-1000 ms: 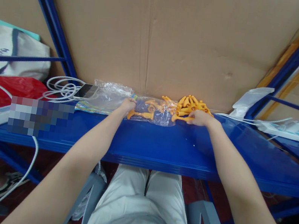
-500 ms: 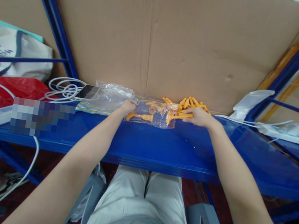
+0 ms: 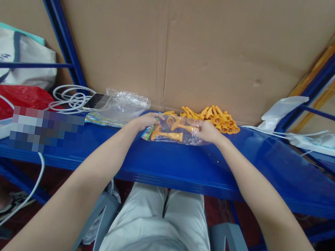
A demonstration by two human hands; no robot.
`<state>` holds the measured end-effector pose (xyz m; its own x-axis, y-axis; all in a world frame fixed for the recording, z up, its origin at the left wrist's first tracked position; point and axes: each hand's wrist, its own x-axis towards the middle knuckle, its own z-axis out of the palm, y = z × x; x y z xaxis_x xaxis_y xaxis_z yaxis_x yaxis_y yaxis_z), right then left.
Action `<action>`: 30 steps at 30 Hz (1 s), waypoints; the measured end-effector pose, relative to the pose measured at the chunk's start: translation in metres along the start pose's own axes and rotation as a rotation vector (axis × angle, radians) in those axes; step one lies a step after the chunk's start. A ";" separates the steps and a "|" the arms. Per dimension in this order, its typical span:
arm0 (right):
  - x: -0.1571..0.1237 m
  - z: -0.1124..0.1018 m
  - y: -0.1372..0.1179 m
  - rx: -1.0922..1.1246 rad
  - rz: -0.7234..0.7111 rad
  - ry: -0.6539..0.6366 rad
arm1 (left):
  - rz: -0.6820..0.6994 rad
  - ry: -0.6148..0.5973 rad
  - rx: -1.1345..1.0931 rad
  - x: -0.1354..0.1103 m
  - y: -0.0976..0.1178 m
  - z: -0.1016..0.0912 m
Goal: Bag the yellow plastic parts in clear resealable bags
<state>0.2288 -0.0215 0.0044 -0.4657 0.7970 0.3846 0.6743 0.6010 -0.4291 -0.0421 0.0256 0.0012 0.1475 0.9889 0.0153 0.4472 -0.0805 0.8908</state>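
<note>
At twelve o'clock, the left hand is pinching a clear bag; the right hand, apparently gripping an orange piece, is seemingly inserting it, release next likely needing steadiness.

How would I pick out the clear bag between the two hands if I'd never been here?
Find the blue shelf in front of the tall cardboard. Toward the shelf's back, between the left hand and the right hand, lies the clear bag. Unlike the clear plastic to its left, orange pieces show through it.
</note>
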 end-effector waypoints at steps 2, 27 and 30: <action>0.002 0.006 0.004 0.077 0.024 -0.026 | 0.026 -0.022 0.028 0.000 0.000 0.000; 0.005 0.034 0.002 0.477 0.205 0.054 | 0.033 0.017 0.237 -0.009 0.009 0.004; 0.004 0.031 -0.002 0.500 0.265 0.053 | 0.008 0.147 0.515 -0.015 0.012 -0.003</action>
<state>0.2083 -0.0174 -0.0184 -0.2792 0.9280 0.2465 0.4046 0.3465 -0.8463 -0.0418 0.0103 0.0126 0.0438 0.9921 0.1177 0.8269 -0.1021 0.5530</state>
